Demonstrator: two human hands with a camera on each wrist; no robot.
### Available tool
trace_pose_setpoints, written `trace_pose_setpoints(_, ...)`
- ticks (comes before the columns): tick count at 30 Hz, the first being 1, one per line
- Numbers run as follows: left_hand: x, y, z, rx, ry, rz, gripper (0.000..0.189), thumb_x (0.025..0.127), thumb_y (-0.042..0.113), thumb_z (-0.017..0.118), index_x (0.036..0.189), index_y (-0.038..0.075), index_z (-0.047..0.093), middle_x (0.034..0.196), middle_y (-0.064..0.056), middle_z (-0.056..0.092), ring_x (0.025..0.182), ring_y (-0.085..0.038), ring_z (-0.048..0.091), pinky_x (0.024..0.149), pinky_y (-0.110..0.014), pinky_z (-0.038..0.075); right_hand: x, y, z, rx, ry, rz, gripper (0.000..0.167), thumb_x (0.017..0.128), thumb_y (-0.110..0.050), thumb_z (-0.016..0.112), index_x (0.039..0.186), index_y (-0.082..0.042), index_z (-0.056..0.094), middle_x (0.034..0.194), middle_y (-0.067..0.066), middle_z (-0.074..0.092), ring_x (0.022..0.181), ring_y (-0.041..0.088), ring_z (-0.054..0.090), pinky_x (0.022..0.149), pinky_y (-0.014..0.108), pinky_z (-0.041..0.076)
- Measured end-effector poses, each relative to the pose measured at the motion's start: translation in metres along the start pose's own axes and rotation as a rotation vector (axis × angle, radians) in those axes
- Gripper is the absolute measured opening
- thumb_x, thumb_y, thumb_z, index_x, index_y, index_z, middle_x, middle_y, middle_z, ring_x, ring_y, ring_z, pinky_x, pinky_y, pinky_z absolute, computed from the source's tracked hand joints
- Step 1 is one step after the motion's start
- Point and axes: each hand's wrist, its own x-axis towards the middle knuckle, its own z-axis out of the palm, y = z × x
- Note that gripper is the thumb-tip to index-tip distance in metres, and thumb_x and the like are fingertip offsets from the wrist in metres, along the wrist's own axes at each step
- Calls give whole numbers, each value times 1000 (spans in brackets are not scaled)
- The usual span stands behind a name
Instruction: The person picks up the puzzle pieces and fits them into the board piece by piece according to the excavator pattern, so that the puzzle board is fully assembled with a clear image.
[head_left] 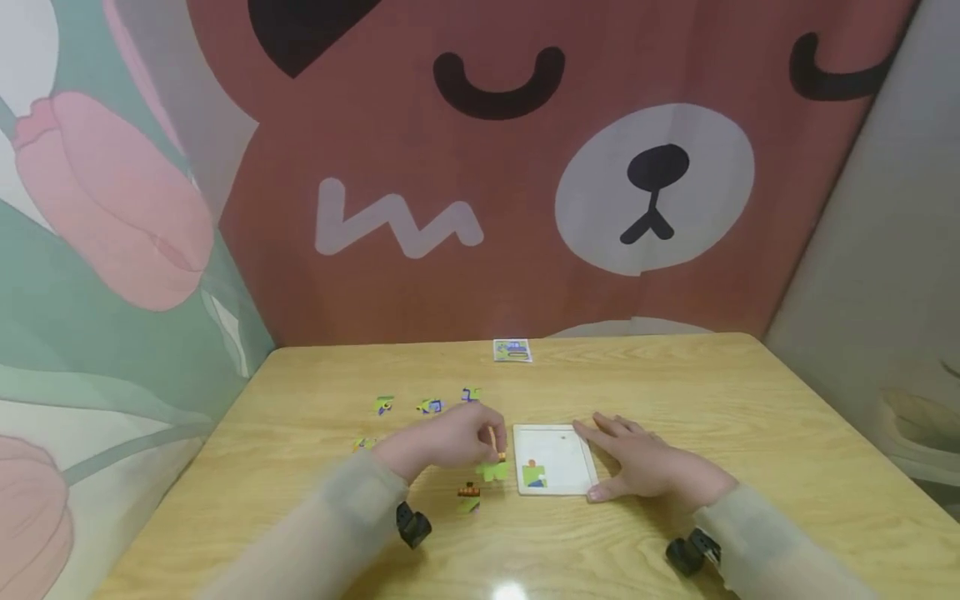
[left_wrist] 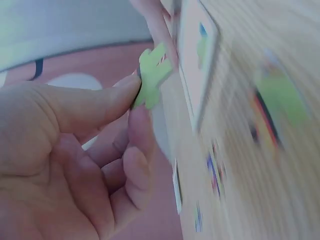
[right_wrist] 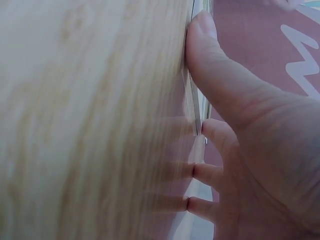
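Observation:
My left hand (head_left: 453,437) pinches a light green jigsaw piece (left_wrist: 152,80) between thumb and index finger, just left of a white square puzzle tray (head_left: 558,450). Its other fingers curl toward the palm in the left wrist view. In the tray's near left corner lies a green puzzle piece (head_left: 532,477) with an orange knob and a bit of blue. My right hand (head_left: 641,460) rests at the tray's right side with fingers spread. Its thumb (right_wrist: 207,45) touches the near right corner, while the fingertips reach the far right one.
Loose puzzle pieces lie left of the tray: an orange and black one (head_left: 468,491) near the left hand, and green ones (head_left: 430,407) farther back. A small picture card (head_left: 512,350) sits at the table's back edge, before a bear-patterned curtain (head_left: 525,292).

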Motion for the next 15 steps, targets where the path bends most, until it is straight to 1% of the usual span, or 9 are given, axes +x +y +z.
trace_pose_setpoints(4,22,17,16,-9,3,0,16,90,4,71,81,16,64,79,3,62,61,-12,52,55,-27,43,3,-1,0,-7,-1,7,103,76,-63,72,157,-16,27,158,27,17,138,57,15,97,78,17)
trace_pose_setpoints(8,40,26,30,-4,-13,36,17,89,5,72,81,17,63,77,4,61,61,-10,52,54,-25,43,4,1,1,-17,2,-1,103,77,-63,71,156,-15,27,158,27,18,138,57,17,96,79,18)
trace_pose_setpoints(11,50,30,39,26,-16,50,18,88,5,74,80,17,63,77,4,61,63,-9,53,56,-24,44,4,2,1,-18,7,-14,103,77,-63,72,156,-13,28,157,28,19,137,58,17,95,80,18)
trace_pose_setpoints(15,58,35,47,58,-15,24,18,88,7,75,79,18,63,77,3,59,64,-10,53,57,-24,44,2,1,1,-14,14,-25,102,77,-61,73,155,-12,29,156,29,20,136,59,18,94,80,19)
